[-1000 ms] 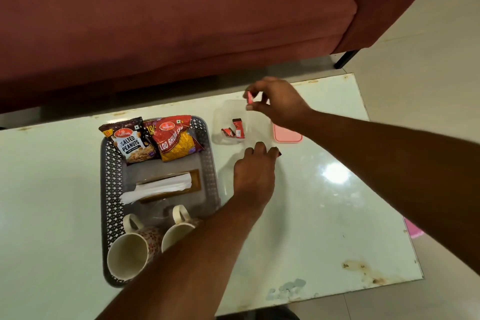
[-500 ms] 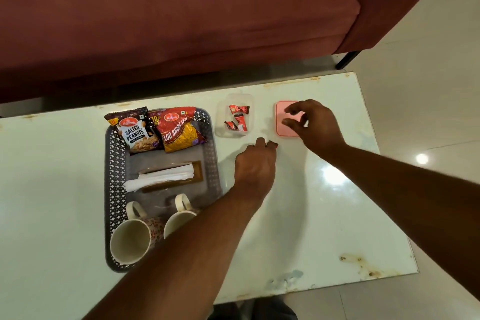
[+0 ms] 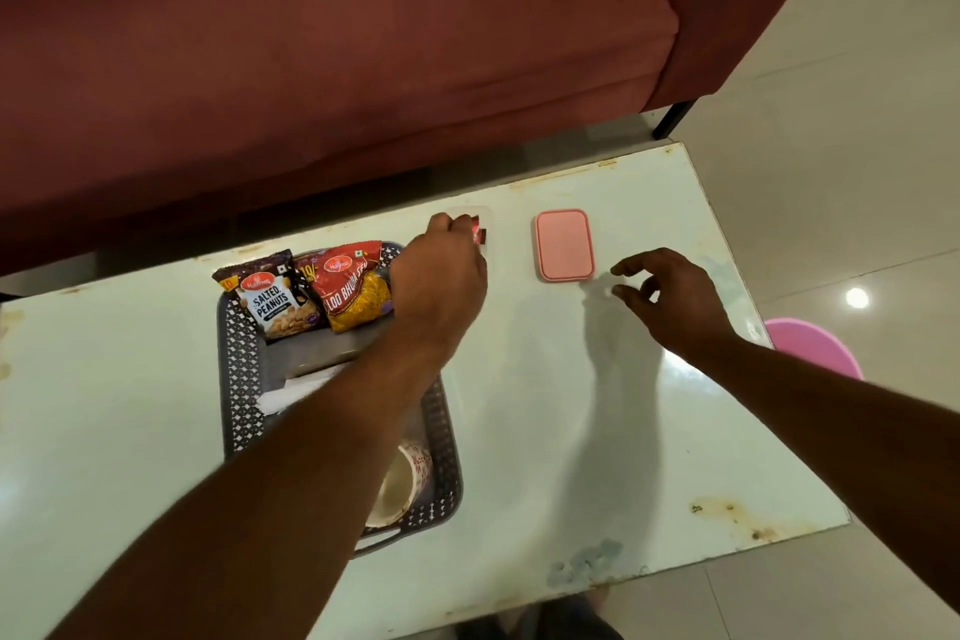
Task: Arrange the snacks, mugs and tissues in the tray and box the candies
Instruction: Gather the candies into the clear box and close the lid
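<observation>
1. Left hand (image 3: 439, 276) reaching far across the tray (image 3: 236, 369), fingers pinched on a red candy (image 3: 478, 235) held right over the clear box (image 3: 485, 224) beyond the tray's far right corner.
2. Right hand (image 3: 670, 299) hovering low over the table (image 3: 545, 431), just near and right of the pink lid (image 3: 563, 244); thumb and forefinger curled but apart, holding nothing visible.
3. Lid lying flat, well clear of the box, so the box open to receive candy.
4. In the tray: salted peanuts packet (image 3: 272, 299) and red snack packet (image 3: 353, 286) leaning at the far end, tissues (image 3: 291, 392) in the middle, one mug (image 3: 402, 489) showing at the near end; rest hidden under the forearm.
5. Box contents mostly covered by the left hand; cannot tell how many candies already inside.
6. Likely step: dropping this candy in, then fitting the lid.
7. Risk: box clear and light, easily nudged by knuckles; a release too close to its near rim could send the candy bouncing onto the table.
8. Risk: forearm passing low over the snack packets; dragging back carelessly could knock them flat or out of the tray.
9. Risk: lid pressed on with a wrapper poking over the rim, leaving it unseated.
</observation>
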